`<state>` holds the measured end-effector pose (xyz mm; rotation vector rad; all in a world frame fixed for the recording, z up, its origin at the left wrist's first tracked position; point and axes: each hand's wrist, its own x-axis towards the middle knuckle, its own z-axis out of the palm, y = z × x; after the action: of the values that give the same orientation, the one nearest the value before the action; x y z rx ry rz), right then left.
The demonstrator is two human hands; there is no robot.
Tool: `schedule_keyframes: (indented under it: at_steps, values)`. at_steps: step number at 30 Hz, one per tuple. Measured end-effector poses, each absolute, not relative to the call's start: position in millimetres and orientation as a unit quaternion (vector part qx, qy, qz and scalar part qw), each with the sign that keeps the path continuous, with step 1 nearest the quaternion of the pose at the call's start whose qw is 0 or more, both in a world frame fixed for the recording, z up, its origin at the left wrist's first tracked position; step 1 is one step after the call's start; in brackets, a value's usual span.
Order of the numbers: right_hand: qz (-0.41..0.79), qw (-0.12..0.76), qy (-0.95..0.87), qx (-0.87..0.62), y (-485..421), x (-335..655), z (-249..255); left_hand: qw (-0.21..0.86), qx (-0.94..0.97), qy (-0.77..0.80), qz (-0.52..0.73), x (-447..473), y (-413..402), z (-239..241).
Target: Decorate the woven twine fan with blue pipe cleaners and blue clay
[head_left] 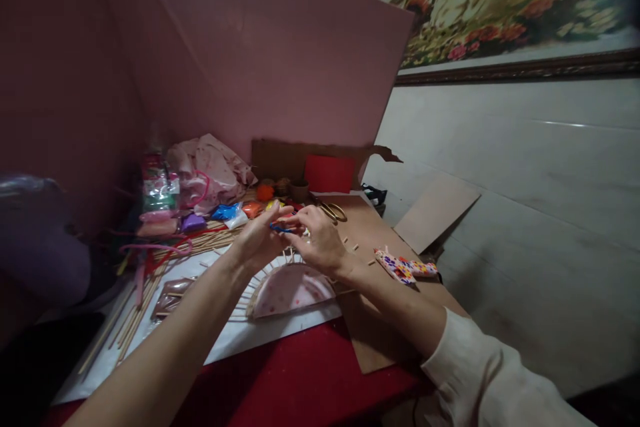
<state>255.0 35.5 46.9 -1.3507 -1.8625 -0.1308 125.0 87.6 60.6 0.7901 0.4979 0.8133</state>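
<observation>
My left hand (pixel 263 239) and my right hand (pixel 320 239) meet above the table, with a small strip of blue modelling clay (pixel 280 228) between their fingers. Both hands are closed around it, though the fingers partly hide its shape. Just below them lies a half-round piece (pixel 293 290) covered in pale pink patterned cloth. Thin sticks (pixel 253 283) fan out from its curved edge. Behind my hands are a blue clay packet (pixel 225 211) and an orange one (pixel 254 209).
Scissors (pixel 336 212) lie behind my right hand on brown cardboard (pixel 367 227), with a flowered cloth strip (pixel 405 265) further right. Long sticks (pixel 135 320) and a brown packet (pixel 170 297) lie on white sheet at left. A pink board (pixel 280 60) stands behind.
</observation>
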Motion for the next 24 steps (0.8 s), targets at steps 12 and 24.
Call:
schedule_keyframes:
  at_steps: [12,24]
  values:
    - [0.431,0.611,-0.466,-0.473,39,265,38,0.809,0.403,0.242,0.352,127,64,58]
    - [0.31,0.635,-0.537,-0.46,18,269,24,0.801,0.354,0.253,0.411,132,50,44]
